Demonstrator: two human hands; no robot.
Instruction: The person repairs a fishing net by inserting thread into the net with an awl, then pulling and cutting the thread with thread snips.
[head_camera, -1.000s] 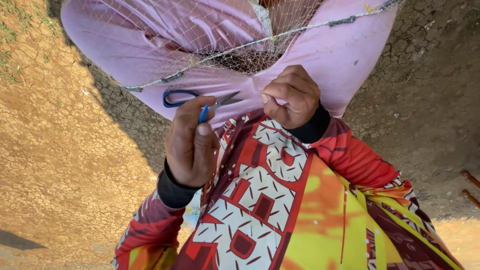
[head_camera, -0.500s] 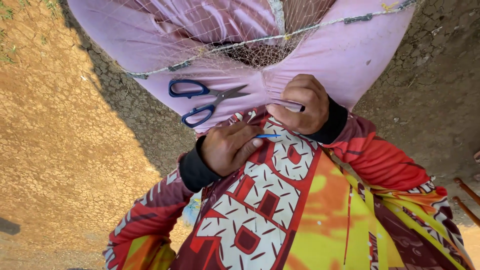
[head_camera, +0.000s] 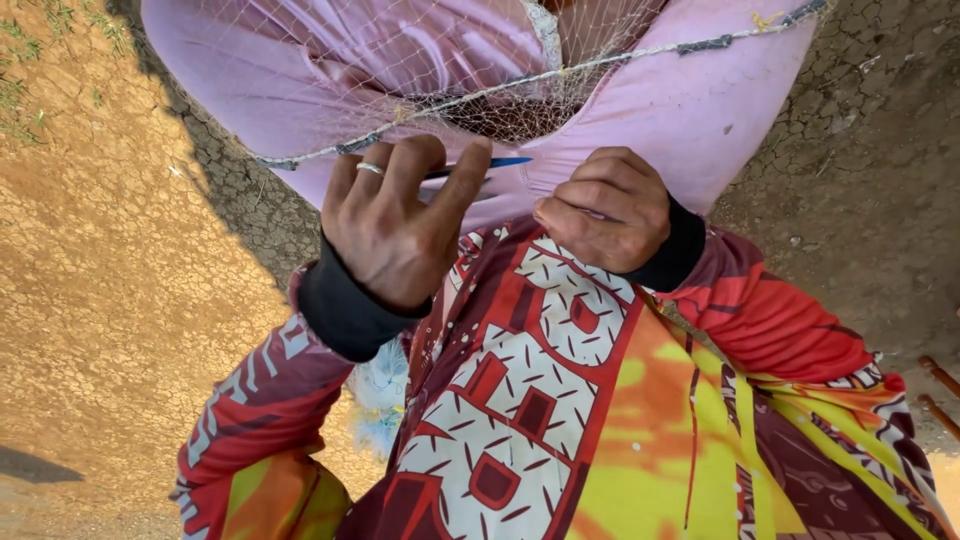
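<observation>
Evidently a slim blue netting needle (head_camera: 497, 162) is being pinched between thumb and fingers of the left hand (head_camera: 395, 225), just below the fine, pale fishing net (head_camera: 470, 60) at twelve o'clock, so a mending stitch seems in hand. At three o'clock from it, the right hand (head_camera: 605, 210) is being kept fisted, apparently on mesh or twine; passing the needle through will call for taut netting. Smooth pink cloth (head_camera: 690, 110) is being used underneath, cracked dry earth (head_camera: 120, 260) lying beyond at nine o'clock.

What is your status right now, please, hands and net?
Left hand pinching a blue netting needle. Right hand fisted beside it, contents hidden. Fishing net draped over pink cloth. Nothing in the way.
</observation>
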